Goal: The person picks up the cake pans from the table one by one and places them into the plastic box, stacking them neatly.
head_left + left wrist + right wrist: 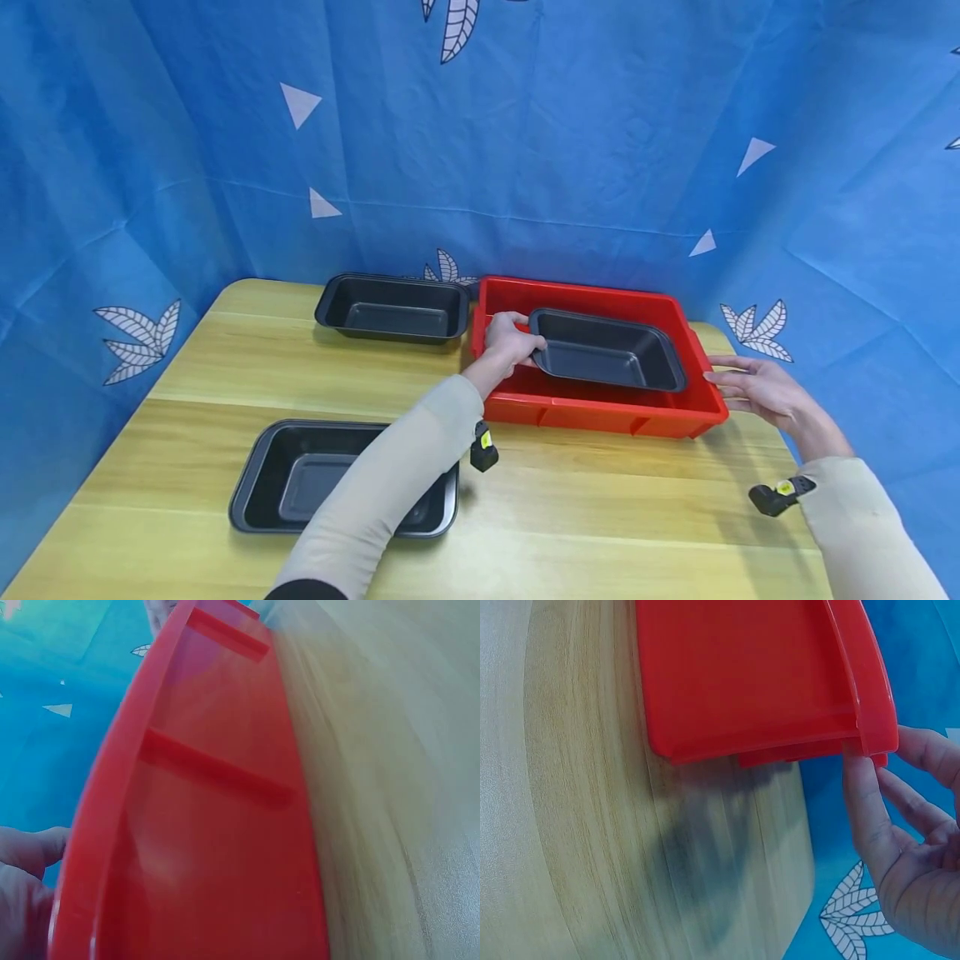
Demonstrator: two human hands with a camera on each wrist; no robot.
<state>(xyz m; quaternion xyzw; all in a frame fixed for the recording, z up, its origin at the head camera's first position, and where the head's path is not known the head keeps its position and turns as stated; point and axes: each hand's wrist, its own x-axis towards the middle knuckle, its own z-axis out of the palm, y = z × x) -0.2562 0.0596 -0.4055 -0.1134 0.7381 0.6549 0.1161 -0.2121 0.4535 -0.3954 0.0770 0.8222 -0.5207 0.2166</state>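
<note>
In the head view my left hand [510,340] pinches the left end of a dark loaf pan [600,350], thumb over its rim. The pan sits tilted within the red plastic bin [592,421], its right end toward the bin's right front. My right hand [763,390] is at the bin's right end, fingers extended and touching the outer rim, as the right wrist view also shows, with fingertips [859,769] right at the rim corner. In the left wrist view the bin's front wall [202,847] hides most of my left hand [26,889] and the pan.
A second loaf pan [397,321] stands at the back, left of the bin. Another loaf pan [315,483] lies nearer the front left, partly under my left forearm. A blue patterned cloth [525,150] hangs behind the wooden table [615,508].
</note>
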